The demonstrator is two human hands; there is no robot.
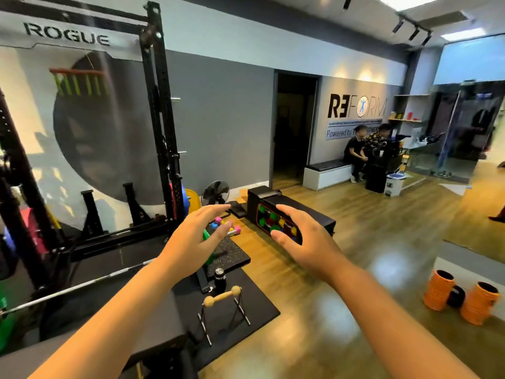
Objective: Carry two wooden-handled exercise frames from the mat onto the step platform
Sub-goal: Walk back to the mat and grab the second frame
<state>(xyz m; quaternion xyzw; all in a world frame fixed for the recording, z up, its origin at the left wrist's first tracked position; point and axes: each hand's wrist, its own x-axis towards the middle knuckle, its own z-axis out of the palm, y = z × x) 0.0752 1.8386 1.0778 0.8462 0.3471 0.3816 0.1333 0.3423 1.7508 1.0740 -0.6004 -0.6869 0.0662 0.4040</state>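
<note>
One exercise frame [222,303], a pale wooden handle on thin metal legs, stands upright on the black mat [257,305] low in the middle of the view. I see no second frame. My left hand [198,236] and my right hand [297,236] are stretched out in front of me, well above the frame, fingers apart and holding nothing. A dark flat platform [153,318] lies under my left forearm, just left of the frame; whether it is the step platform is unclear.
A black bottle [220,280] stands behind the frame. A black squat rack [158,119] and barbell [68,288] fill the left. A black bench [300,212] with a coloured push-up board [266,220] lies ahead. Pink dumbbells [235,229], two orange foam rollers [459,299], seated people far right.
</note>
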